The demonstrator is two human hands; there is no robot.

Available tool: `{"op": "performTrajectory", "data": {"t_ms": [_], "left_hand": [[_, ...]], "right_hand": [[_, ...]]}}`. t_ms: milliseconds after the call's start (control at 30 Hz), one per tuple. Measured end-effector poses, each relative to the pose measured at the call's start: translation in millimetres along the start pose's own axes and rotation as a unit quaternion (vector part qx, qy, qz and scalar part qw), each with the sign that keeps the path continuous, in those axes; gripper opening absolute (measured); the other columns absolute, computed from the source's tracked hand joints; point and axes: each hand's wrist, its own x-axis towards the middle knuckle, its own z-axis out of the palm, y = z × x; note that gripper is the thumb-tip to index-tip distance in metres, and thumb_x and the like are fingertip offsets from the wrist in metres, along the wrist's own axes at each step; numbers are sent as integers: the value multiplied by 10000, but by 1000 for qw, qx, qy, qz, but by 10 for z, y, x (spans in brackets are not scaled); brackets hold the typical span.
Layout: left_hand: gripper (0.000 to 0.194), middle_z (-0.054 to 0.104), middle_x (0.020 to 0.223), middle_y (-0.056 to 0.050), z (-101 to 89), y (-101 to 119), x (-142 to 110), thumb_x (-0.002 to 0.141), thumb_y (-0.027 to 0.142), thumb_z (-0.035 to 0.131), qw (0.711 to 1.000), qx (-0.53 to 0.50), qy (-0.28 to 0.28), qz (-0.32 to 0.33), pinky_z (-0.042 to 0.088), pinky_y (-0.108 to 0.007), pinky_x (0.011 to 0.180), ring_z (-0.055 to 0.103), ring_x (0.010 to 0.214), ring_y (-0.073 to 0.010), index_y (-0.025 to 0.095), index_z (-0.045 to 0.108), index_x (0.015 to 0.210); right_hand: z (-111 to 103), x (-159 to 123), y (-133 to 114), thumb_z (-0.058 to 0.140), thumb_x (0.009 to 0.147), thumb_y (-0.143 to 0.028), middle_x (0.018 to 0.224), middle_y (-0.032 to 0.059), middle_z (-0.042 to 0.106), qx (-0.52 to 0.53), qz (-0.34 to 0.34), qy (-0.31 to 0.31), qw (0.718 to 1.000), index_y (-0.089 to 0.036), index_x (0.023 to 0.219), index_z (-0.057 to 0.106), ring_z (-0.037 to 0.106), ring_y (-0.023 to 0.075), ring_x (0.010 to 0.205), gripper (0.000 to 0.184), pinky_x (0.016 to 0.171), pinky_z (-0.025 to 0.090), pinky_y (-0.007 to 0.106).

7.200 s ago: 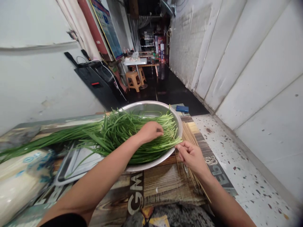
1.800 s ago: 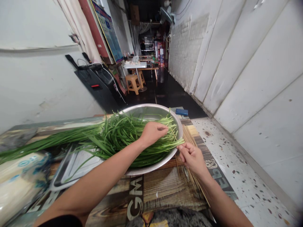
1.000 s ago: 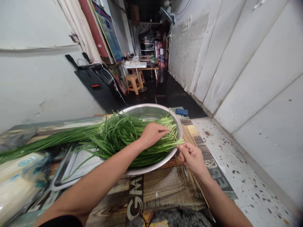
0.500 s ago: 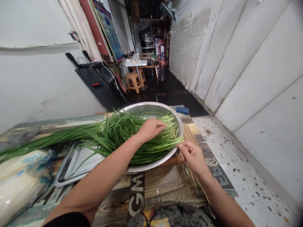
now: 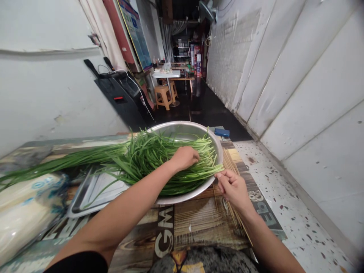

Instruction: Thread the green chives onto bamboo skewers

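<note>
Their left hand (image 5: 187, 157) and right hand (image 5: 230, 184) are both at a big metal bowl (image 5: 170, 131). Over on the far left sits a puffy see-through bag (image 5: 22, 216) with blue print and something pale inside. Behind it, a long bunch (image 5: 74, 157) of garlic chives lies along the surface (image 5: 196, 227) up to the bowl's left side, maybe left out because the bowl is so full. A shiny tray (image 5: 101, 181) is next, with a leaf drooping onto it.

Then comes the bowl, heaped with garlic chives (image 5: 153, 155), leafy tops to the left and pale stems (image 5: 207, 149) to the right. I guess most of them point one way so the ends are easy to reach. The left hand bends over the heap with its fingers curled down. I can't tell if it has hold of any.

At the bowl's right edge, some stems poke out over the rim. The right hand has its thumb and finger close together by those ends, but I can't see if it pinches a stem or a stick. Thin wooden sticks (image 5: 231, 161) lie beside the bowl, perhaps to be near that hand. A small blue box (image 5: 222, 132) sits behind them.
</note>
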Motion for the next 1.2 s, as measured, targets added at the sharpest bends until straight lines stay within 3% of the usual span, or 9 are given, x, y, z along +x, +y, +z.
{"op": "performTrajectory", "data": {"t_ms": [167, 300, 500, 633, 700, 800, 933, 1200], "left_hand": [[239, 692, 790, -22, -7, 19, -21, 655, 166, 537, 999, -39, 3, -1, 423, -235, 650, 594, 701, -159, 189, 703, 827], [301, 709, 864, -18, -23, 29, -21, 729, 214, 505, 994, -104, -8, 20, 433, -218, 680, 614, 747, -149, 187, 700, 957], [223, 702, 859, -51, -5, 9, 4, 745, 224, 559, 998, -44, -23, 32, 421, -242, 694, 610, 775, -175, 193, 731, 884], [154, 690, 799, -44, 2, -10, 16, 727, 247, 595, 998, -52, 1, 47, 413, -238, 677, 598, 745, -167, 185, 730, 769], [157, 691, 788, -32, -5, -7, 15, 734, 250, 583, 995, -82, 41, 39, 413, -236, 679, 595, 738, -159, 182, 723, 754], [187, 699, 768, -16, -21, 37, 5, 748, 278, 562, 978, -186, 96, -1, 428, -237, 689, 604, 718, -150, 173, 715, 767], [236, 705, 724, -27, -47, 133, -18, 740, 333, 575, 936, -341, 86, -23, 457, -245, 703, 623, 701, -152, 140, 710, 756], [256, 715, 756, -47, -100, 200, -67, 714, 340, 616, 914, -397, 80, -32, 480, -275, 760, 643, 745, -164, 125, 714, 813]], "right_hand": [[-4, 2, 6, 576, 802, -410, 419, -81, 417, 5, -2, 0, 1000, -151, 724, 533, 278, 29, 319, 274, 322, 195, 172], [-2, -4, -20, 585, 791, -411, 413, -83, 416, 5, 2, 1, 1000, -153, 718, 531, 274, 30, 314, 274, 321, 196, 176], [8, -9, -49, 575, 794, -402, 416, -83, 414, 1, 3, 5, 1000, -155, 701, 524, 278, 29, 316, 269, 322, 198, 175], [8, -12, -61, 576, 788, -409, 415, -83, 417, 6, 7, 3, 1000, -156, 708, 525, 271, 30, 315, 270, 320, 197, 176], [6, -13, -66, 581, 783, -413, 415, -83, 420, 9, 11, 2, 1000, -157, 710, 525, 271, 30, 314, 272, 318, 196, 176], [2, -12, -68, 582, 783, -412, 411, -83, 420, 10, 14, -1, 1000, -158, 704, 520, 275, 30, 312, 273, 318, 192, 174], [-1, -8, -61, 583, 784, -406, 406, -85, 413, 6, 9, 4, 1000, -157, 696, 516, 277, 28, 313, 272, 318, 192, 170], [2, -14, -69, 583, 787, -411, 408, -81, 416, 5, 13, 5, 1000, -157, 701, 520, 279, 29, 306, 276, 308, 184, 172]]}}
